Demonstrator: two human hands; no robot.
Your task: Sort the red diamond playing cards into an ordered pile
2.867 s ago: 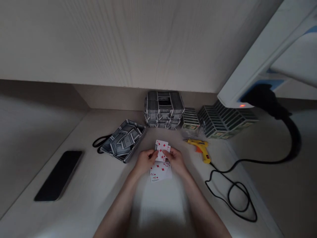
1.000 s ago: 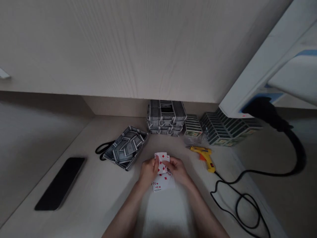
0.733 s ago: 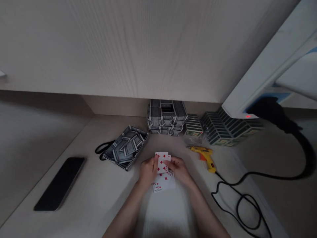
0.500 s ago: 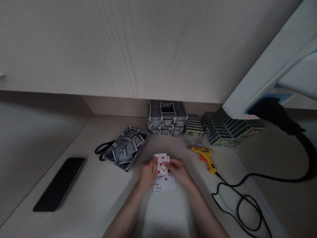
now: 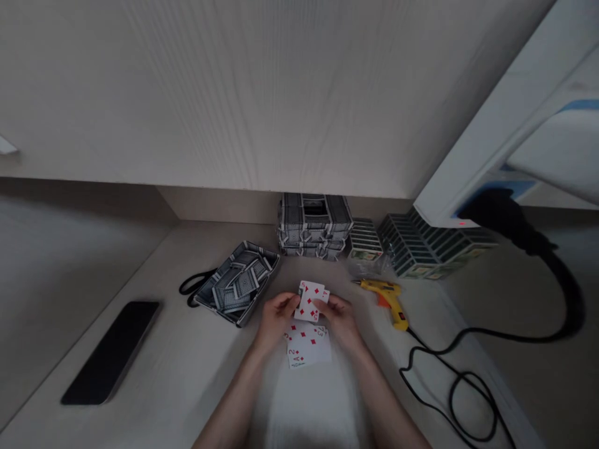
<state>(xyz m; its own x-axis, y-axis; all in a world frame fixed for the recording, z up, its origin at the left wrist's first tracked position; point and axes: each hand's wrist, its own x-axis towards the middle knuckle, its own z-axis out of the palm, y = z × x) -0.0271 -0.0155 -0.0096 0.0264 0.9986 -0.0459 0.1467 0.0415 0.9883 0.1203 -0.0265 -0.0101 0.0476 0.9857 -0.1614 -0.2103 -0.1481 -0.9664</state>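
Observation:
A few playing cards (image 5: 309, 305) are held up between my hands, face toward me. The front one is a five of diamonds, and a card marked A peeks out behind its right edge. My left hand (image 5: 274, 321) pinches the left edge with thumb and fingers. On the right side, my right hand (image 5: 340, 321) grips the cards, its thumb across the front. Just below my hands, an overlapping spread of playing cards (image 5: 309, 349) lies face up on the table, showing diamonds with 2, 3 and A corners. How many cards I hold is hidden.
Left of my hands, a card-patterned tray (image 5: 199, 298) holds loose face-down cards, with black loops beside it. A black phone (image 5: 112, 352) lies farther left. Stacked card-patterned boxes (image 5: 314, 224) and rows of small packs (image 5: 412, 249) stand behind. A yellow glue gun (image 5: 386, 296) trails its cord (image 5: 452, 399) rightward.
The held cards have turned more upright and moved up and slightly right, exposing more of the spread below. My left thumb has slid from the front card's face toward its left edge.

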